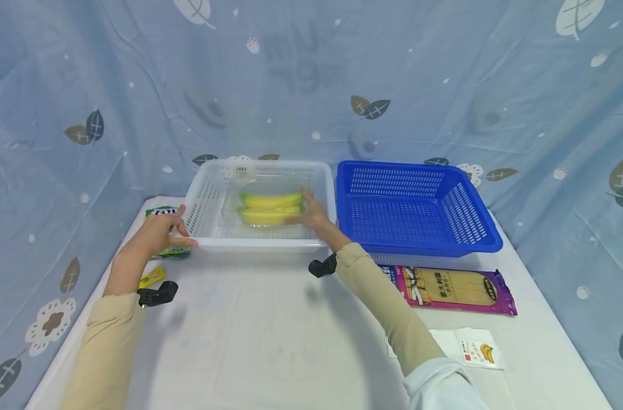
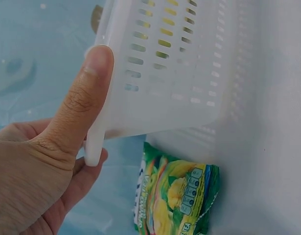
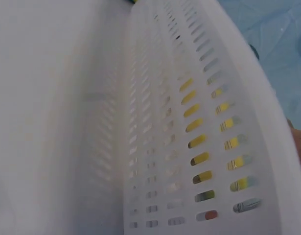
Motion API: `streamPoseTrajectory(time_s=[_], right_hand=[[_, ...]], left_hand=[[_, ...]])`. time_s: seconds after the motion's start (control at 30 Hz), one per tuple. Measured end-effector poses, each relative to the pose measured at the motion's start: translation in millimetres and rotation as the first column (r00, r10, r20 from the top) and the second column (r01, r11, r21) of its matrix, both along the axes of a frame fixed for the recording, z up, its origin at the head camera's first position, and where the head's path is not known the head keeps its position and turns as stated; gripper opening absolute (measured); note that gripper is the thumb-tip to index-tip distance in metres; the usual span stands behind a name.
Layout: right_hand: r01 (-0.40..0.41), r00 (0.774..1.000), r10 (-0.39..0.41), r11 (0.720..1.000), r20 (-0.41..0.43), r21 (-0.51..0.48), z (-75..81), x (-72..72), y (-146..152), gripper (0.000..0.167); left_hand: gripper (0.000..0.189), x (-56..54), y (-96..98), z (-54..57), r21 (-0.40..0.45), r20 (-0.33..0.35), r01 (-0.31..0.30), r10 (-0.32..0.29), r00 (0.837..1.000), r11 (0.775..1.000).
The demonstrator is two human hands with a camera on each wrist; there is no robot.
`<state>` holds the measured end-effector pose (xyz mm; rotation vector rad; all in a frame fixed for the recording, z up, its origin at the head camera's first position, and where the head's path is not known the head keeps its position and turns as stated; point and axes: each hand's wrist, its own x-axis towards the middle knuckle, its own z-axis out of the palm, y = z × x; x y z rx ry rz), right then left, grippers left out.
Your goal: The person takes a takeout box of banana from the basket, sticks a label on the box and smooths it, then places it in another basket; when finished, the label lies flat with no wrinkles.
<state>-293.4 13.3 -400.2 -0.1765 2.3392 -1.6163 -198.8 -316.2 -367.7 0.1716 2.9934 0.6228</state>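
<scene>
From where I stand, the left hand point(image 1: 160, 232) is clamped on the rim of the white basket point(image 1: 265, 244) at its near left corner, thumb and fingers on either side. The right hand point(image 1: 314, 216) reaches inside, at the right end of the two yellow bananas point(image 1: 269, 216), fingers and thumb spread; whether they grip, I can't tell. I'd hold that rim steady, handle both bananas evenly, and let the right wrist clear the near wall
</scene>
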Motion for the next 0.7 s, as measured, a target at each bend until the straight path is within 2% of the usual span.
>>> streamPoseTrajectory(time_s=[0.17, 0.47, 0.57, 0.7], right_hand=[[-0.003, 1.000, 0.003, 1.000, -0.012, 0.028, -0.9, -0.1, -2.2, 0.107], [0.047, 0.998, -0.045, 0.997, -0.035, 0.068, -4.7, -1.8, -4.8, 0.109], [0.083, 0.996, -0.081, 0.995, -0.042, 0.049, -3.7, -2.2, -4.4, 0.104], [0.145, 0.988, -0.143, 0.989, -0.061, 0.033, -1.3, -0.6, -5.4, 0.087]], left_hand=[[0.027, 0.3, 0.5, -0.3, -0.001, -0.003, 0.001, -0.001, 1.000, 1.000], [0.025, -0.3, -0.1, -4.2, 0.009, -0.017, 0.008, -0.007, 1.000, 1.000], [0.025, 0.0, 0.8, -3.8, 0.021, -0.016, 0.004, -0.004, 1.000, 1.000], [0.028, 1.6, 1.2, -3.6, 0.034, 0.000, -0.011, 0.011, 1.000, 0.999]])
